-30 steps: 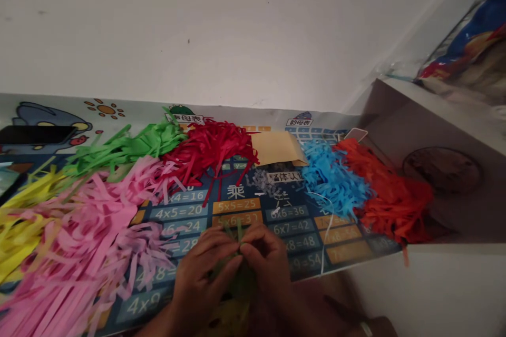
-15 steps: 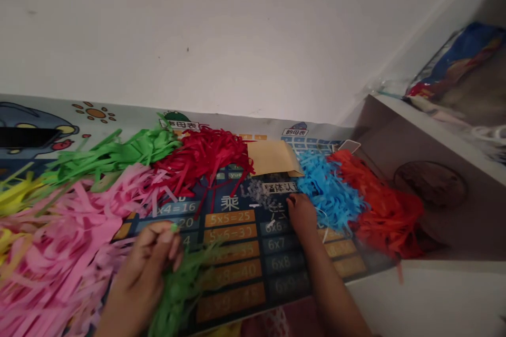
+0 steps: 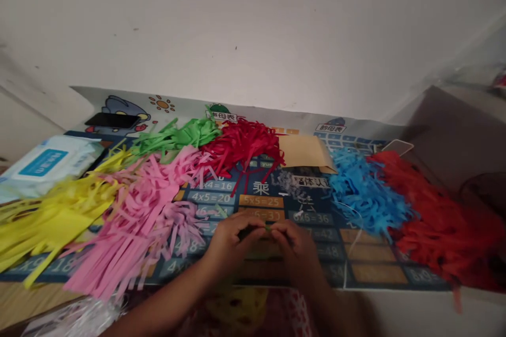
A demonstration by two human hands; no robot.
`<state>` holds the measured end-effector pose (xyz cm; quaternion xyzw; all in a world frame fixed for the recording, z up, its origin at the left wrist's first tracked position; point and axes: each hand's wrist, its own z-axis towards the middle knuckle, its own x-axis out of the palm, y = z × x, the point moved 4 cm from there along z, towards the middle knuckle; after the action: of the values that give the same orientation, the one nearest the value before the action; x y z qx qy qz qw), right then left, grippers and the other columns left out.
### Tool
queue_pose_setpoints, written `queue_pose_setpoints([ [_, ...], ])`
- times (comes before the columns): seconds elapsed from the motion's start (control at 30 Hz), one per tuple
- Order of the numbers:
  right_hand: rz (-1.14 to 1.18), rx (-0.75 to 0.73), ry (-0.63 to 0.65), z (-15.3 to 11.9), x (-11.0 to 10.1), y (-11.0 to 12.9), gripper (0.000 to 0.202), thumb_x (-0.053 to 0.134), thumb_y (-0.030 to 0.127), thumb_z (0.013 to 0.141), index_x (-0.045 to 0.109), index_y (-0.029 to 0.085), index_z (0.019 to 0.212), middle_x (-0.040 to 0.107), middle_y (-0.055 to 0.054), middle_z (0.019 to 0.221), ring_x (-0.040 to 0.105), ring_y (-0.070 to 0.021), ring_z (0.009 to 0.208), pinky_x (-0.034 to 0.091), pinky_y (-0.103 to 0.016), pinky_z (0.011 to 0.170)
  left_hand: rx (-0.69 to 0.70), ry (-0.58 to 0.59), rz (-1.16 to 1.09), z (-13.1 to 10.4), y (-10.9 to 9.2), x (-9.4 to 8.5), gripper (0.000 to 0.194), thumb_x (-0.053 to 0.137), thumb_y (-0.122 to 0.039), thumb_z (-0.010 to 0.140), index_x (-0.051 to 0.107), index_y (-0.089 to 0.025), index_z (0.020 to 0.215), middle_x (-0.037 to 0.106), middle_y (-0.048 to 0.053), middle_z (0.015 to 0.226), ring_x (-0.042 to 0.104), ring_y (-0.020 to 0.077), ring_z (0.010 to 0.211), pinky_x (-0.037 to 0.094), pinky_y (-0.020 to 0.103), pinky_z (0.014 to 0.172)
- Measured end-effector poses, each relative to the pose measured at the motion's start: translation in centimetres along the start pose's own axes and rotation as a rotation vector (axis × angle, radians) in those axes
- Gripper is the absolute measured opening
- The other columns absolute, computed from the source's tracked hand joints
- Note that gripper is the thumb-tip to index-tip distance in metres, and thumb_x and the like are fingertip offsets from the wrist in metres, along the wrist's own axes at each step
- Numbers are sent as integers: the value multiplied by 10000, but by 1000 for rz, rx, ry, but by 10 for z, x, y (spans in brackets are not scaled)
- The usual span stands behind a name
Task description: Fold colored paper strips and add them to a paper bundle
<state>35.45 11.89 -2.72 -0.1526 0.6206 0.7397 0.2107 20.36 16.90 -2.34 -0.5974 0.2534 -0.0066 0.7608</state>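
My left hand (image 3: 233, 237) and my right hand (image 3: 296, 245) meet over the printed mat, thumbs and fingers pinched together. Between their fingertips shows a small bit of the green paper fringe (image 3: 268, 228); the rest of it is hidden or lost in the dim space below. Left of my hands lie pink paper fringe (image 3: 130, 226) and a smaller lilac-pink bunch (image 3: 184, 226). Beyond them sit red fringe (image 3: 249, 142) and bright green fringe (image 3: 177, 136). Blue fringe (image 3: 366, 195) spreads to the right, beside orange-red fringe (image 3: 438, 221). A thin white string (image 3: 359, 237) curves near my right hand.
Yellow fringe (image 3: 63, 216) and a wipes pack (image 3: 47, 166) occupy the left side. A dark phone (image 3: 116, 120) lies at the back left. A tan envelope (image 3: 304, 151) and small greyish bits (image 3: 290, 184) are mid-back. Clear plastic (image 3: 87, 318) is at the front left, and a wall rises behind.
My right hand has come from beside the blue fringe to meet my left hand, which moved toward the middle with the green fringe. The view has swung left, revealing the wipes pack.
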Motion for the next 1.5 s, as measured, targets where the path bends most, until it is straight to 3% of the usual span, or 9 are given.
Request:
queue_pose_setpoints([
  [0.37,-78,-89,-33,-9,4,6,165,522,234,895,682,229,852,715,-5,840,648,-152,779,458,-232,709,193,165,267,-8,-14,-8,129,584,-172,863,711,-173,841,696,42,793,637,166,753,450,245,689],
  [0.47,-21,18,-46,-13,3,4,153,542,272,883,690,236,886,721,-17,876,657,-167,806,477,-248,725,178,187,250,-9,-13,-7,109,597,-171,862,706,-175,863,709,42,819,648,171,784,454,246,712],
  [0.63,263,292,-35,-16,6,-7,134,657,329,790,698,220,855,723,-28,838,670,-183,763,510,-257,696,-16,209,1,-8,-5,-6,83,706,-224,798,702,-193,874,729,-11,779,660,130,704,453,191,646],
  [0.8,523,468,2,-13,12,-19,129,721,309,667,667,193,680,654,10,569,607,-156,535,475,-235,547,-9,249,-66,-2,-2,-3,195,791,-292,722,733,-189,877,741,-3,759,673,136,690,464,195,656],
  [0.93,320,286,-26,-11,4,-13,134,668,282,750,674,209,637,648,13,601,607,-150,602,467,-228,600,80,251,-62,1,-3,-4,126,721,-329,798,753,-207,813,739,15,748,674,145,718,484,214,691],
  [1.07,152,153,-101,-15,-5,-7,141,620,279,821,673,231,699,653,12,669,603,-150,632,460,-223,599,128,129,-5,0,-6,-9,106,692,-297,815,733,-201,836,729,49,853,679,167,806,518,250,743],
  [1.17,72,83,-132,-17,-7,-2,114,611,262,837,679,243,747,668,12,715,619,-148,655,464,-217,602,258,89,-4,-3,-15,-7,96,645,-250,851,715,-204,897,734,62,898,682,171,858,532,263,789],
  [1.3,47,7,-137,-18,-8,4,123,604,251,859,670,244,756,673,17,707,633,-144,655,475,-208,610,432,64,39,-8,-25,-4,127,597,-176,882,710,-195,828,739,52,811,680,149,801,530,245,805],
  [1.5,1,-27,-139,-21,-8,3,104,615,243,862,659,237,768,679,20,707,638,-136,642,468,-207,595,432,68,79,-9,-20,-1,82,619,-185,871,700,-188,857,738,51,823,683,149,838,528,224,810],
])
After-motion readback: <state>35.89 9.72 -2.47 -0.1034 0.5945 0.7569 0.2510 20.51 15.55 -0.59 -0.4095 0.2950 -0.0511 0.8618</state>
